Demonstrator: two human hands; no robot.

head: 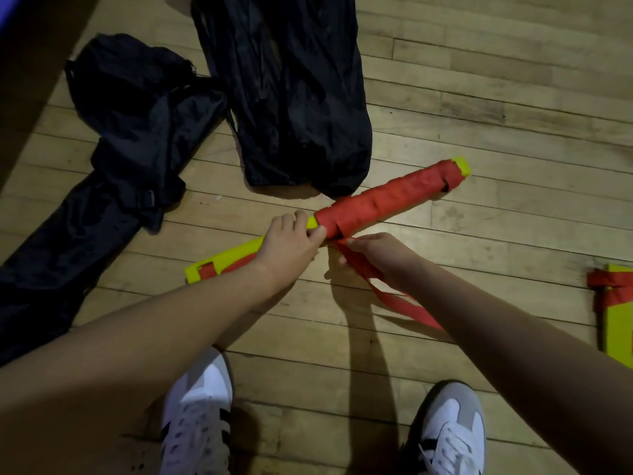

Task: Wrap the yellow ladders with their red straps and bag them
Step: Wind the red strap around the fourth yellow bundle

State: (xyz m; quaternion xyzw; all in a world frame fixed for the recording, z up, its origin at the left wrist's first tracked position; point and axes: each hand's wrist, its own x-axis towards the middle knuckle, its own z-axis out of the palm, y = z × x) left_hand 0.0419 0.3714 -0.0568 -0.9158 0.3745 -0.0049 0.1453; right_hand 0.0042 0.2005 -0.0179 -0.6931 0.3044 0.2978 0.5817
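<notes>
On a dim wooden plank floor point(479, 80), two black bags point(137, 108) lie at left. The left hand point(291, 245) curls its fingers around the yellow ladder bundle point(236, 253), half-wound in red strap point(387, 197). The right hand point(376, 255) pinches the loose strap. Another ladder point(616, 320) lies far right.

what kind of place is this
Probably a gym or sports hall: a wooden strip floor, yellow ladder training gear wrapped in a red strap, and black carry bags.
</notes>
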